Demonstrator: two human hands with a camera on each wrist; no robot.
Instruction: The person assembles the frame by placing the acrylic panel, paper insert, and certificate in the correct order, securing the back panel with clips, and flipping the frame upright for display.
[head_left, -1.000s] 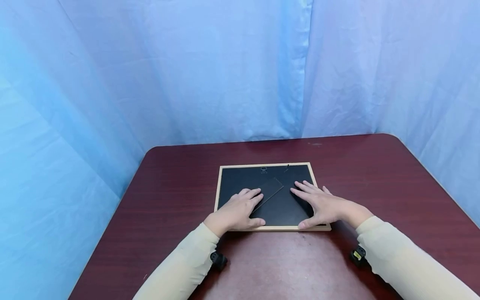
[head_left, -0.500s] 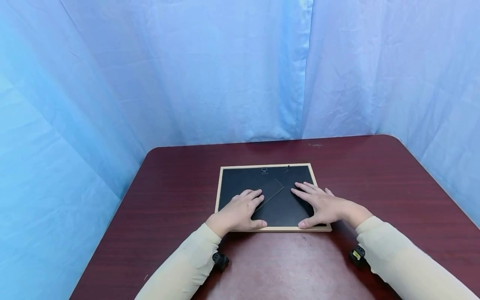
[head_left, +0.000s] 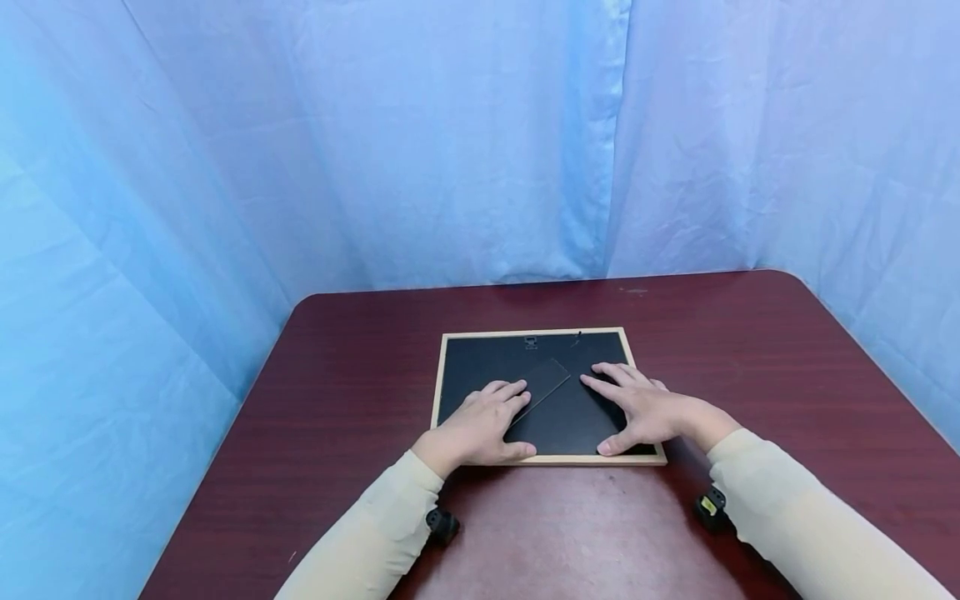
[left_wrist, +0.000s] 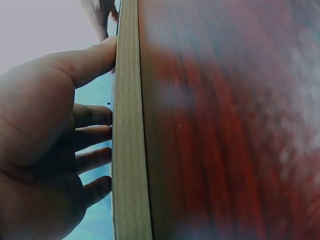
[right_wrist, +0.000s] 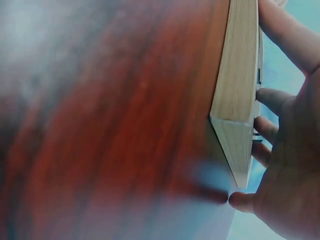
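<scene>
A picture frame (head_left: 547, 457) with a light wood rim lies face down on the dark red table (head_left: 360, 392), its black backing board and folded easel stand (head_left: 543, 379) facing up. My left hand (head_left: 480, 425) rests flat on the backing's near left part, thumb along the near rim. My right hand (head_left: 637, 408) lies flat on the backing's near right part, fingers spread, thumb at the near rim. The left wrist view shows the frame's wooden edge (left_wrist: 127, 150) with my left hand's fingers (left_wrist: 92, 135) laid on it. The right wrist view shows the frame's corner (right_wrist: 237, 145) under my right hand (right_wrist: 290, 165).
Blue curtains (head_left: 450, 142) hang close behind and on both sides of the table. A small hanger tab (head_left: 531, 341) sits at the frame's far edge. Bare table surface lies all around the frame, with the table's left edge (head_left: 217, 450) near the curtain.
Almost nothing has changed. Both hands stay flat on the frame's backing; the view has drifted slightly.
</scene>
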